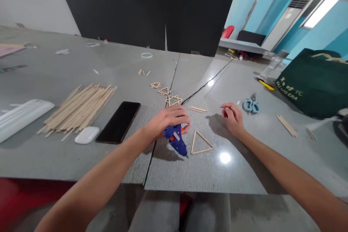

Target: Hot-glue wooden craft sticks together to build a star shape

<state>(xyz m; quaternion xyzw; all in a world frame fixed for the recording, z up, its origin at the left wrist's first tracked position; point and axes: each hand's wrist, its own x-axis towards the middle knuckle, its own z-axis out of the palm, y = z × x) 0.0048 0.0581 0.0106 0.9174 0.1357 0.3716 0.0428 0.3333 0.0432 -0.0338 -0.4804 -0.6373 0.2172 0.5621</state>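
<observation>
My left hand (pixel 169 117) was closed over the blue glue gun (pixel 176 140), gripping its body from above with the nozzle end pointing down toward me, so the tip stayed just beside the stick triangle (pixel 201 143) that lay flat on the grey surface (pixel 190 174). My right hand (pixel 232 117) held nothing; its fingers were loosely curled and it rested on the surface a little beyond and to the right of the triangle, apart from it.

The gun's black cord (pixel 206 81) ran away from me toward the far edge, past three small stick stars (pixel 173 99) set in a row along the seam between the two surface panels. A couple of loose sticks (pixel 197 109) lay between the stars and my right hand, and blue scissors (pixel 251 106) sat further right. To my left were a pile of sticks (pixel 78 107), a dark phone (pixel 119 122) and a small white case (pixel 87 135).

The near edge of the surface was close below the triangle, with bare room in front of it and between my hands; the green bag (pixel 312 83) crowded the right side.
</observation>
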